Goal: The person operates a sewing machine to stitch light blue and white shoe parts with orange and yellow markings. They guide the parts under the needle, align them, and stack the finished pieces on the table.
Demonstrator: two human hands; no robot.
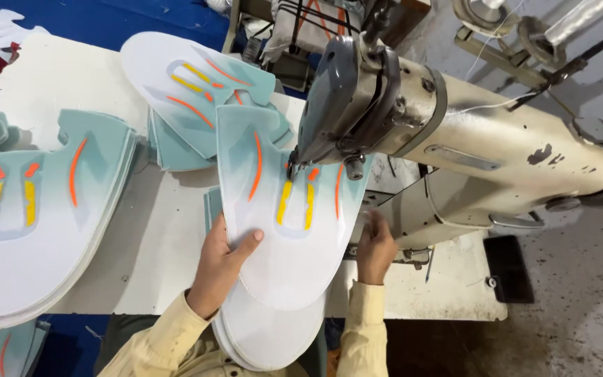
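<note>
Head view: a pale teal shoe upper piece [284, 209] with orange and yellow strips lies under the head of the sewing machine [413, 119], near the white table's [155, 237] right edge. This looks like the stitching step; next calls for steady feeding. The left hand [221, 265] pinches its left edge, thumb on top. The right hand [375, 248] touches its right edge, fingers hidden, grip unclear.

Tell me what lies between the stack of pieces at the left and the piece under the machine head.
Head view: bare white table top separates the left stack from the held piece.
</note>
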